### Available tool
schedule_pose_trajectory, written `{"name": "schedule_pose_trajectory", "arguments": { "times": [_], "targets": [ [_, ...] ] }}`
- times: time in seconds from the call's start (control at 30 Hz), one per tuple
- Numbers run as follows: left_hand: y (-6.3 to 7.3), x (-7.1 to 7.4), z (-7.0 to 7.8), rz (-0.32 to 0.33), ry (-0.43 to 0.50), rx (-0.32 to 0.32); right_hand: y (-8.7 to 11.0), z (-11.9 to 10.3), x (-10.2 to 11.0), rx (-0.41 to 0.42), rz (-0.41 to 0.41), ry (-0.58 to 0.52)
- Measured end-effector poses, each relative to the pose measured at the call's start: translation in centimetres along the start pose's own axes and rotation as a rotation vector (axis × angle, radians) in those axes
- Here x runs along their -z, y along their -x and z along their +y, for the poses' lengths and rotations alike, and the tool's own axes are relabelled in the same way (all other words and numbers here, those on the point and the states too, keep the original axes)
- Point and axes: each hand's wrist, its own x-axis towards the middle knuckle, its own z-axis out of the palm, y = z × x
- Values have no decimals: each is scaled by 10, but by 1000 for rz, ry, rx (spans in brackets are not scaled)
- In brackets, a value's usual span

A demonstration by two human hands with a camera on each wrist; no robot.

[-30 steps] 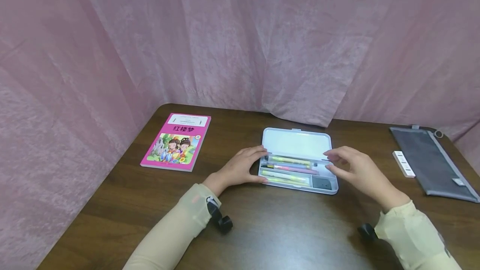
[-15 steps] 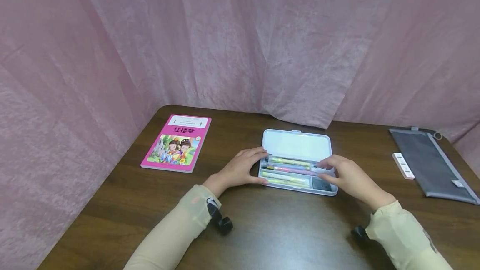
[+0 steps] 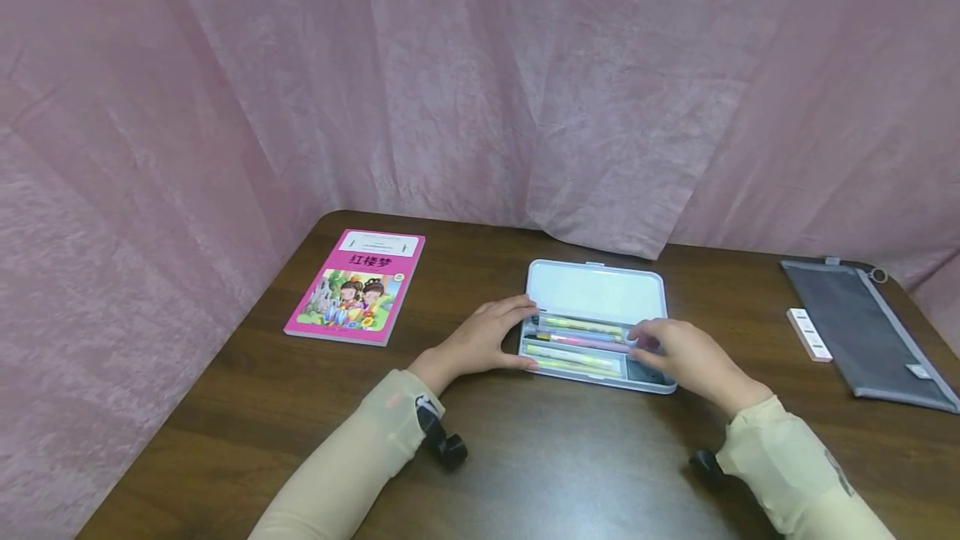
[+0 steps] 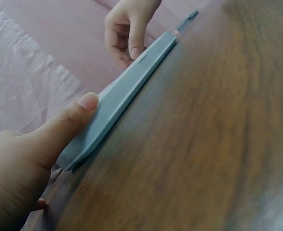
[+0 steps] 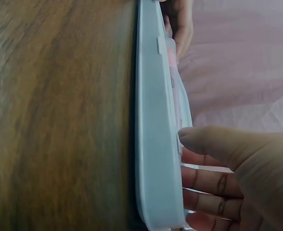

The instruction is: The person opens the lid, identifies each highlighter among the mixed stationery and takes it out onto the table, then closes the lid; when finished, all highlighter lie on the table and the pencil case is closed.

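A light blue pencil case (image 3: pixel 596 288) lies with its lid folded back on the table. My left hand (image 3: pixel 480 340) grips its left end, thumb along the front wall and fingers at the far side. Inside lie a pink and purple pen (image 3: pixel 581 341), yellow-patterned pens (image 3: pixel 577 325) at the back and more pens (image 3: pixel 573 358) in the front compartment. Over the right end, my right hand (image 3: pixel 686 357) pinches the pink and purple pen's end between thumb and fingers. In the right wrist view that pen (image 5: pixel 173 72) shows above the rim; the fingertips are partly hidden.
A pink book (image 3: pixel 356 286) lies at the left of the wooden table (image 3: pixel 525 457). At the right are a white strip with dark marks (image 3: pixel 808 335) and a grey zip pouch (image 3: pixel 870 327). A pink curtain (image 3: pixel 480 90) hangs behind.
My right hand has moved left and down, from beside the case's right end onto the pink and purple pen's end. The left hand has stayed on the case.
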Motion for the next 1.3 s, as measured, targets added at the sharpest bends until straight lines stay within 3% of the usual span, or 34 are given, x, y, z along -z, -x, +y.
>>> {"name": "schedule_pose_trajectory", "arguments": {
  "times": [0.4,0.87,1.3],
  "targets": [
    [-4,1,4,8,4,-12,0,2,-3,-3,21,11],
    [-8,4,3,-1,-19,-9,3,1,4,80,103,51],
    [-17,20,7,-91,-84,-22,20,4,17,69,189,14]
  ]
}}
